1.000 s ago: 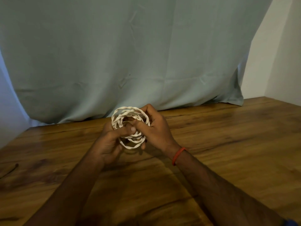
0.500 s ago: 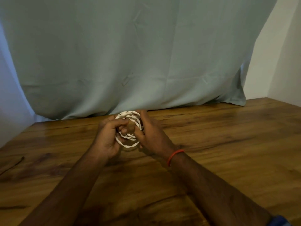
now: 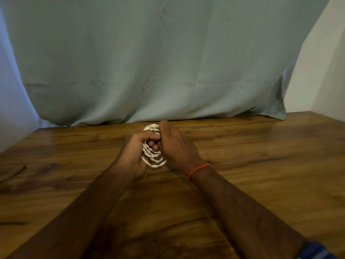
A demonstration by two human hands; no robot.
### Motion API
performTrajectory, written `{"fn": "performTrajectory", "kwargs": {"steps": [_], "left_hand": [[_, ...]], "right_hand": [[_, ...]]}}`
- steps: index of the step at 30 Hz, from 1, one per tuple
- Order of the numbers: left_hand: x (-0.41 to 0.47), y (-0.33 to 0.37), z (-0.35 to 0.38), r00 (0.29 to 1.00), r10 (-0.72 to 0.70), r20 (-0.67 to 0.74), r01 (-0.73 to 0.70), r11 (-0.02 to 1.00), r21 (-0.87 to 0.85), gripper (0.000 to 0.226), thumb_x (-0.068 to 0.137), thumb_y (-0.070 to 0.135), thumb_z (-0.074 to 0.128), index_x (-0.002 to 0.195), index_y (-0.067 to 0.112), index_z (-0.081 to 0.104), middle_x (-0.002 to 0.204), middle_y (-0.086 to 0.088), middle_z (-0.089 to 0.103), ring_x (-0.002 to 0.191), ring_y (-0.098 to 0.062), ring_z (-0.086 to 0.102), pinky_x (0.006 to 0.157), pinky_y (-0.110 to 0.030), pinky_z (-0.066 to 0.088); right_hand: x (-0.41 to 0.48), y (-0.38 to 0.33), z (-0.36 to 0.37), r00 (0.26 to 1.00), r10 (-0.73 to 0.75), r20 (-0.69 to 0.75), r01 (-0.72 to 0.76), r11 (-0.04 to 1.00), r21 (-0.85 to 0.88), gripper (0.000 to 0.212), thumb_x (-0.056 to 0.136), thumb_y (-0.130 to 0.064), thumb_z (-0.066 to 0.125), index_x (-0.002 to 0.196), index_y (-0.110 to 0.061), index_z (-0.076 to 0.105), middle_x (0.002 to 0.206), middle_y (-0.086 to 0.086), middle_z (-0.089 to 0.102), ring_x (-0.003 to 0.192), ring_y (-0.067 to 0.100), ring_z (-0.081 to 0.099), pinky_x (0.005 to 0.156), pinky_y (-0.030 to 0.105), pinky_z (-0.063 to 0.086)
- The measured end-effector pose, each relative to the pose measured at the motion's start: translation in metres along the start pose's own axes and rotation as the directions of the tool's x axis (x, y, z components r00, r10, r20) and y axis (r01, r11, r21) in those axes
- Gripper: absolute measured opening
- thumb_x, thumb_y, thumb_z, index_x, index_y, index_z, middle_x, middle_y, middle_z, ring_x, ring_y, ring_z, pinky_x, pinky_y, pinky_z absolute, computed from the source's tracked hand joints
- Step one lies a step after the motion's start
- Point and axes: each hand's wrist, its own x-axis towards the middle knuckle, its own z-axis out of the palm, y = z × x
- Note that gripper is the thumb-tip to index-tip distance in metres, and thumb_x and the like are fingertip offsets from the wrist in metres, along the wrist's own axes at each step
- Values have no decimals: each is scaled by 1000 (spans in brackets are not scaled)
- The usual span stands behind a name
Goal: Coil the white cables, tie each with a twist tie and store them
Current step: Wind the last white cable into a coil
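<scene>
A coil of white twisted cable [image 3: 152, 157] is held upright between both hands, just above the wooden table [image 3: 261, 165]. My left hand [image 3: 133, 153] grips the coil's left side, fingers curled through its loops. My right hand [image 3: 177, 144] grips the right side, with its thumb over the top of the coil; an orange band circles that wrist. Most of the coil's middle is hidden by my fingers. I cannot make out a twist tie.
A pale green cloth [image 3: 149, 62] hangs behind the table and rests on its far edge. A thin dark cord [image 3: 13, 174] lies at the table's left edge. White walls stand at the right.
The coil has turned more edge-on and both hands have closed tighter round it, hiding more of the loops. The hands stay at the same spot on the table.
</scene>
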Motion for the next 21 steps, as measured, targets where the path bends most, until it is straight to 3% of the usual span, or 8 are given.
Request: {"fn": "performTrajectory", "kwargs": {"steps": [3,7,10,14,18,21], "left_hand": [[-1,-6,3,996,32,80,-31,999,-15,24,90,3,51,66,6,51,47,0,53,44,-9,51,53,-21,46],[2,-16,7,985,171,-3,-170,980,100,23,83,3,60,60,4,64,50,-4,58,45,-11,55,52,-22,49],[2,-17,7,977,200,-70,-193,977,95,5,63,8,63,63,3,64,53,-9,49,43,-14,45,49,-22,45],[3,-10,-1,974,165,-157,-154,985,80,12,53,11,58,61,2,57,47,-9,40,42,-19,34,47,-25,45],[-3,-6,-7,989,96,-117,-86,993,85,22,49,11,58,45,14,36,41,-3,31,45,-21,31,51,-25,43],[-3,-1,-8,988,76,-131,-66,995,75,25,63,5,52,50,16,33,40,0,28,37,-15,29,46,-19,37]], "right_hand": [[0,7,-8,993,113,37,-115,991,64,17,99,-28,46,95,-18,33,99,20,63,90,43,59,62,38,31],[2,16,-13,986,159,52,-164,981,103,19,97,-29,50,94,-16,38,98,21,64,91,42,59,63,39,37],[6,15,-13,992,95,78,-111,963,246,20,94,-30,61,96,-11,55,96,15,68,87,32,61,67,34,41],[6,9,-15,998,12,58,-33,925,378,14,88,-21,67,91,-12,56,85,6,66,73,16,53,62,27,34],[6,0,-3,979,-32,199,-28,957,288,23,92,-7,54,112,-5,44,104,17,62,89,31,58,66,30,32],[4,-6,1,981,-22,193,-35,958,286,16,97,-14,49,107,-10,37,100,18,61,87,34,59,63,35,35]]}}
